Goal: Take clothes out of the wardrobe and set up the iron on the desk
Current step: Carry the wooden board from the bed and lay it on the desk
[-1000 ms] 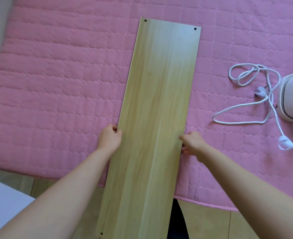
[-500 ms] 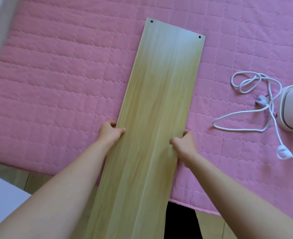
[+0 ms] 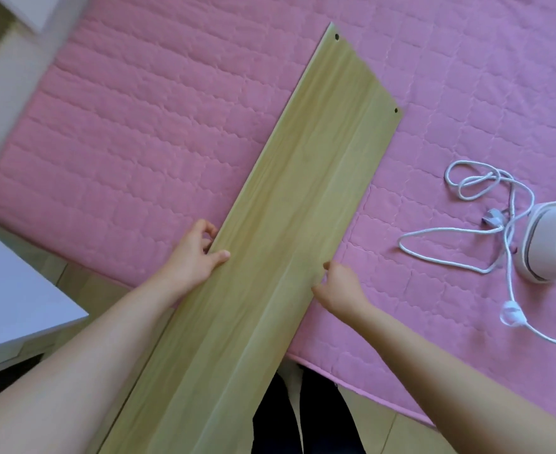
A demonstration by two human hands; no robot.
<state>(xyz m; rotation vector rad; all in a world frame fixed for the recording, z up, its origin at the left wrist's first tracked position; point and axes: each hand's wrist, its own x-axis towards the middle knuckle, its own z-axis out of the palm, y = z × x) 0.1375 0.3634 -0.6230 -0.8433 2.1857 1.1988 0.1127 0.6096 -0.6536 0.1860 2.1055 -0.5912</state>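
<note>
Both hands, left hand [image 3: 194, 257] and right hand [image 3: 342, 290], gripping long edges of stiff, probably light board [image 3: 289, 224] half on pink bed [image 3: 139, 142]; iron [image 3: 551, 244] to the right, best lifted by its body.

A wooden board [image 3: 289, 224] is laid diagonally on the bed [image 3: 139, 142], its near end overhanging the bed's edge. It is gripped at its left edge by the left hand [image 3: 193, 257] and at its right edge by the right hand [image 3: 340, 286]. An iron [image 3: 551, 244] is placed well to the board's right, its cord [image 3: 466, 224] lying between them.
</note>
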